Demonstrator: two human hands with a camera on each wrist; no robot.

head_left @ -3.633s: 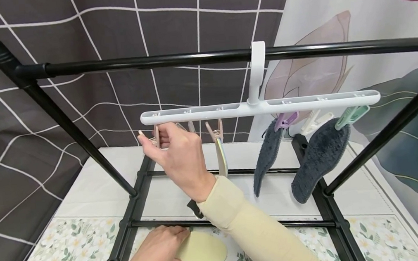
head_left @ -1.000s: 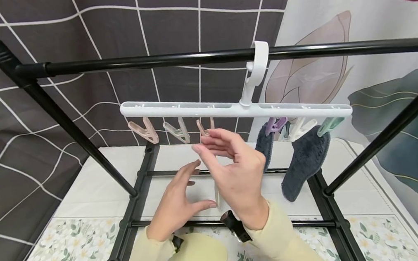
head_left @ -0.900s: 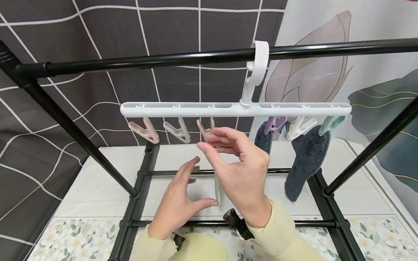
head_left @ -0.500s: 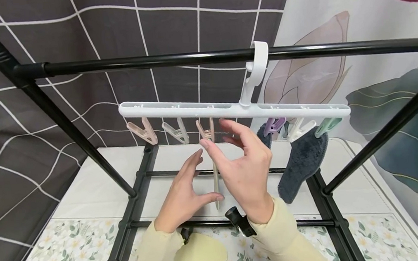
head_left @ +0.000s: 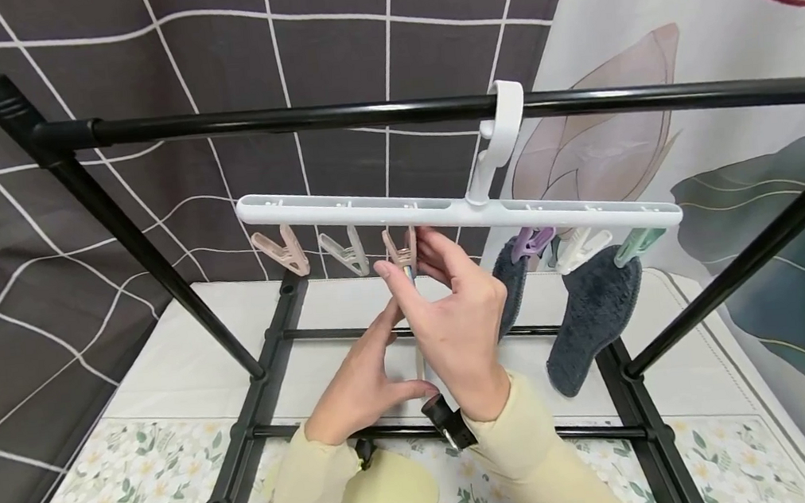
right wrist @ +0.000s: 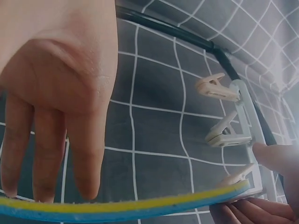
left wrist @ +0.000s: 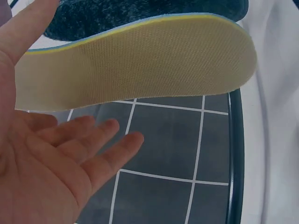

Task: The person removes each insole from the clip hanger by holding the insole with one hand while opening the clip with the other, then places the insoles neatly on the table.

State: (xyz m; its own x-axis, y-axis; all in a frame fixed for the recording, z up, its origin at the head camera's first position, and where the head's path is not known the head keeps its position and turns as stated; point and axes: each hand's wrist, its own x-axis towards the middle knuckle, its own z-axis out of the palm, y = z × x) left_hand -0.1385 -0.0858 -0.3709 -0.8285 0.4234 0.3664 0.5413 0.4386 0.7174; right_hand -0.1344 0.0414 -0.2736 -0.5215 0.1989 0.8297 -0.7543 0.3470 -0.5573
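In the head view my right hand [head_left: 458, 314] curls its thumb and fingers round a pink clothespin [head_left: 402, 247], third from the left on the white hanger [head_left: 363, 209]. That clothespin bites the end of an insole, edge-on there. In the left wrist view the insole [left wrist: 140, 60] shows a beige mesh underside and a yellow and blue rim. My left hand [head_left: 360, 383] stands beside it, fingers straight and thumb spread, on either side of the insole. Two dark fleecy insoles hang at the hanger's right, one [head_left: 594, 306] from white and green clothespins, the other [head_left: 510, 282] from a purple one.
The hanger hooks over a black rack's top bar [head_left: 276, 120]. A pink clothespin [head_left: 283, 251] and a grey one [head_left: 346, 250] hang free at its left. A pale yellow insole-like piece [head_left: 390, 488] lies on the flowered tabletop, partly behind my left sleeve. A dark checked curtain is behind.
My right hand left the leftmost clothespin and closed in on the third one. My left hand rose from the pale yellow piece to the hanging insole. The hanger tilted down at its right.
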